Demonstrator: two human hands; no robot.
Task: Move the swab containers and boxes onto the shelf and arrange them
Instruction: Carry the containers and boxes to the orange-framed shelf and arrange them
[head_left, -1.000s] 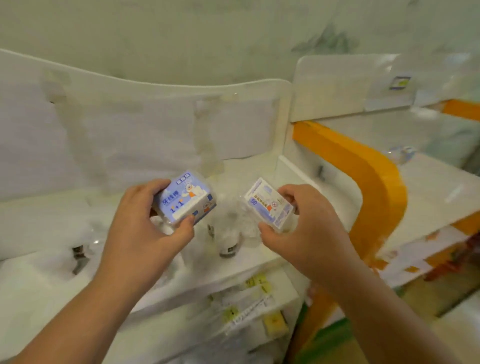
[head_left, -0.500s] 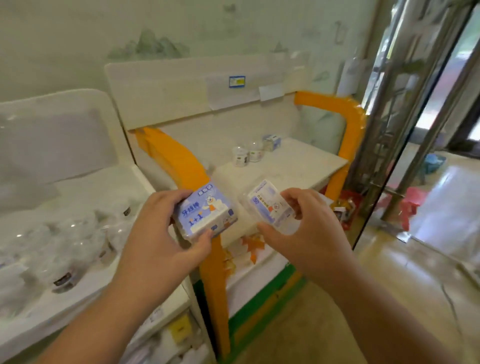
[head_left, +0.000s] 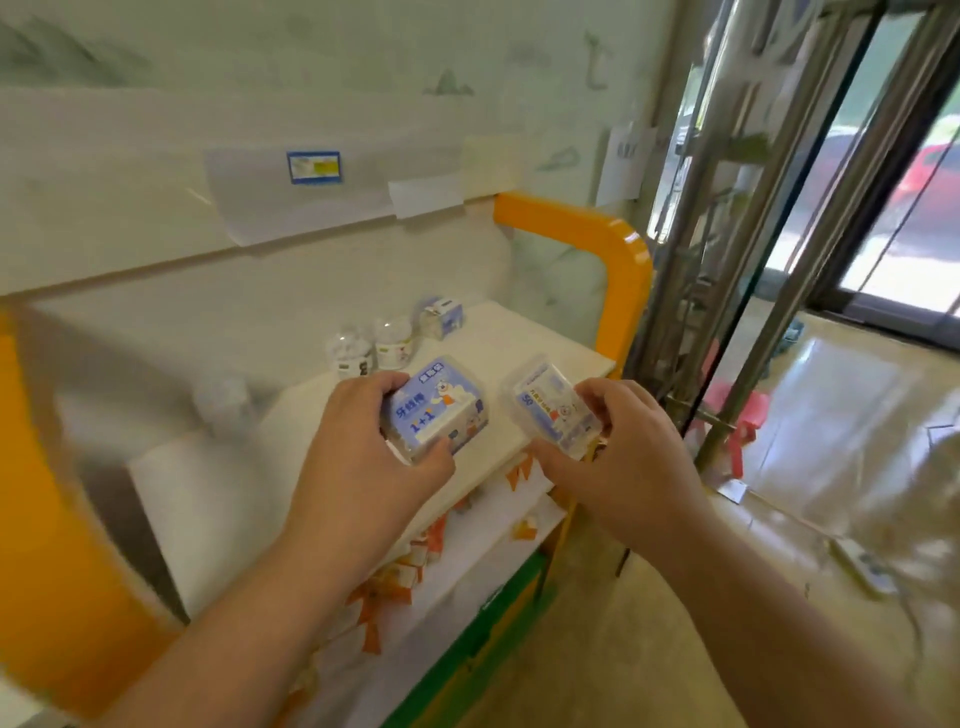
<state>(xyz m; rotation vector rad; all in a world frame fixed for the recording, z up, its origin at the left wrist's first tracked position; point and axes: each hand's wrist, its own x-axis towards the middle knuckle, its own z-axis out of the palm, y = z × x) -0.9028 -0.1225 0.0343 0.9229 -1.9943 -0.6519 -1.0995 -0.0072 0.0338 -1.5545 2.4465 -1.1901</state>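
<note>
Blue-labelled box in the left hand and clear box in the right hand were each held in a firm grip above the shelf, probably for placing beside the swab containers.

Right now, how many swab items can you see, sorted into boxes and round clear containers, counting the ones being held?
Boxes: 3, one in the left hand at, one in the right hand at, one at the shelf back.
Round clear containers: 3, at, and a blurred one.
Total: 6.

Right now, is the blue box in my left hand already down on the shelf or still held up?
Still held: the left hand grips the blue box above the shelf.
</note>
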